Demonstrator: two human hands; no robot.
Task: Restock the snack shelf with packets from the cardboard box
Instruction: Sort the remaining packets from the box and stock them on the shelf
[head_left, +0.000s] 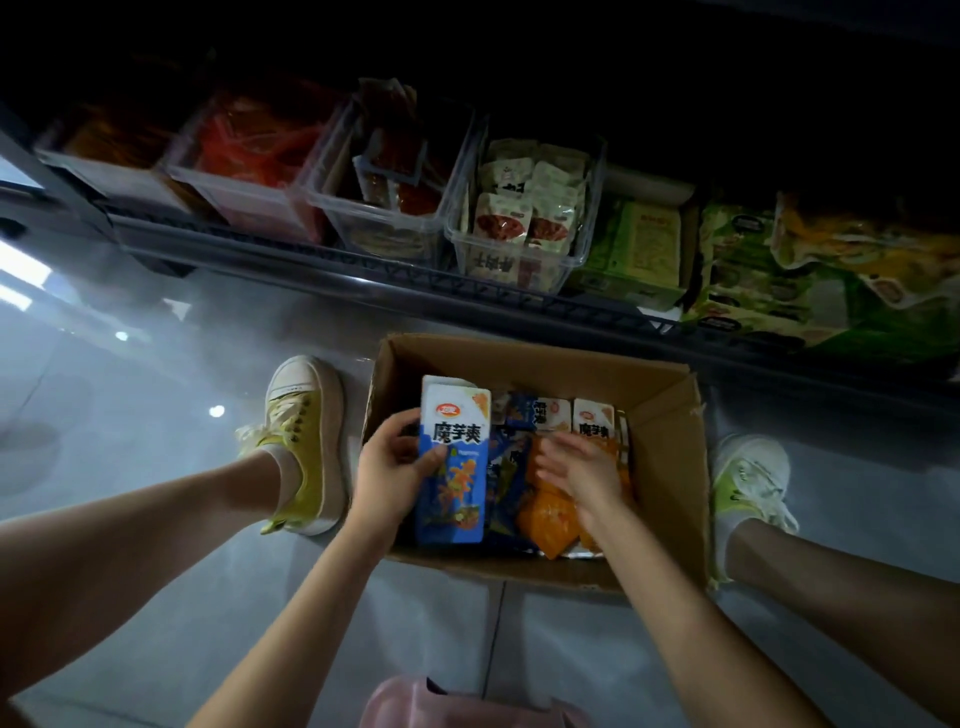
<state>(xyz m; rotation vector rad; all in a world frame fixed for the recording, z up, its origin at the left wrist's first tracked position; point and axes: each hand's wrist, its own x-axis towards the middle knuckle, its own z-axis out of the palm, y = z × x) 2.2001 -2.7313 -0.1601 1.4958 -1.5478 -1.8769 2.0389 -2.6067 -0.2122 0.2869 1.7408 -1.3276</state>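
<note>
We see the cardboard box (670, 441) open on the grey floor (156, 364), between the person's two feet and just in front of the low shelf (363, 270). The left hand (389, 467) grips a blue packet (454, 467) by its left edge, thumb on the printed front and fingers curled behind. The packet stands upright over the left part of the box, its lower end down among the others. The right hand (576, 467) lies on the orange packets (550, 519) in the middle of the box, fingers fairly straight and spread, holding nothing we can make out. More blue and white packets (550, 413) stand along the far side of the box.

On the shelf, clear bins (457, 228) sit side by side. One holds white packets, and those to its left hold red ones, dim in the shadow. Green bags (779, 270) lie at the right end. A yellow shoe (306, 441) is just left of the box and a white shoe (748, 478) just right of it.
</note>
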